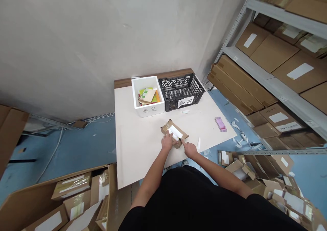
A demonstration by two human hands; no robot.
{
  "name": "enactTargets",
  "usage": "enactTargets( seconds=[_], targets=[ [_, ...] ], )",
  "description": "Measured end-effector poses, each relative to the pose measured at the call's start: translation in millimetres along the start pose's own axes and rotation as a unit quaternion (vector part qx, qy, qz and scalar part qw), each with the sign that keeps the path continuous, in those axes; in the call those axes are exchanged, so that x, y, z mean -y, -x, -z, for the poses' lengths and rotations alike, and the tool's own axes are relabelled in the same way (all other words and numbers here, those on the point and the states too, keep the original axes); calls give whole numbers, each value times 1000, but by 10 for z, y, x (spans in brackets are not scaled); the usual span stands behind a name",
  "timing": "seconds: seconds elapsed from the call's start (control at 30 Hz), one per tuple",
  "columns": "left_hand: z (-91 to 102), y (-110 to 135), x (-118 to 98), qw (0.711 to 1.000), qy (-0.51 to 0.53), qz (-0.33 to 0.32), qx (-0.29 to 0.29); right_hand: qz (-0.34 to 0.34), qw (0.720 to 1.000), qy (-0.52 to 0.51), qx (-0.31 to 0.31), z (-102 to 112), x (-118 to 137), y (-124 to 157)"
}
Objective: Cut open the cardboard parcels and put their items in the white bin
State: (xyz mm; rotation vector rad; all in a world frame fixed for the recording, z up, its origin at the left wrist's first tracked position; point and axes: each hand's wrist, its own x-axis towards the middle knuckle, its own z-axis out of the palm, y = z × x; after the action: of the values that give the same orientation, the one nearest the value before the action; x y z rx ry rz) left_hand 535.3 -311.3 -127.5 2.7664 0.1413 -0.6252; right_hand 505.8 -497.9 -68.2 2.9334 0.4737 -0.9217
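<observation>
A small cardboard box [184,134] with a white label [175,132] and clear tape lies on the near part of the white table [143,149]. My left hand [167,141] grips the box at its near left side, fingers resting by the label. At the box's near right edge is my right hand [189,149], its fingers closed around a small dark tool [180,139] that touches the box. Most of that tool is hidden by the hand, so its exact kind is unclear.
A white foam bin [149,111] with packets inside and a black plastic crate [171,105] stand at the table's back. A blurred pink item [220,124] lies right. Boxes fill a large carton [111,190] at left and the shelves [268,78] at right.
</observation>
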Motion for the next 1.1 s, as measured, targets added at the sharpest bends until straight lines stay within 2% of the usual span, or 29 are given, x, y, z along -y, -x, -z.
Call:
enactTargets(
  seconds=[0.1, 0.37, 0.57, 0.67, 0.77, 0.87, 0.93, 1.1],
  targets=[
    [-28, 0, -28, 1000, 1, 10, -2, 2, 1000, 6, 26, 17, 35, 45],
    [-87, 90, -166, 999, 8, 23, -20, 29, 996, 56, 71, 320, -102, 129],
    [-148, 188, -303, 998, -4, 51, -29, 37, 992, 73, 91, 397, 11, 88],
    [-163, 199, -257, 999, 9, 45, -16, 35, 994, 55, 92, 490, -37, 146],
    [-147, 177, -92, 999, 45, 8, 0, 27, 998, 19, 62, 590, -179, 238],
    [-135, 140, 59, 997, 68, -24, -13, 35, 999, -28, -12, 623, -231, 232],
    [-139, 118, 94, 997, 71, -29, -16, 54, 996, -54, -46, 612, -156, 122],
    [-156, 120, 76, 999, 46, -6, -15, 74, 992, -79, -59, 584, 209, -410]
  ],
)
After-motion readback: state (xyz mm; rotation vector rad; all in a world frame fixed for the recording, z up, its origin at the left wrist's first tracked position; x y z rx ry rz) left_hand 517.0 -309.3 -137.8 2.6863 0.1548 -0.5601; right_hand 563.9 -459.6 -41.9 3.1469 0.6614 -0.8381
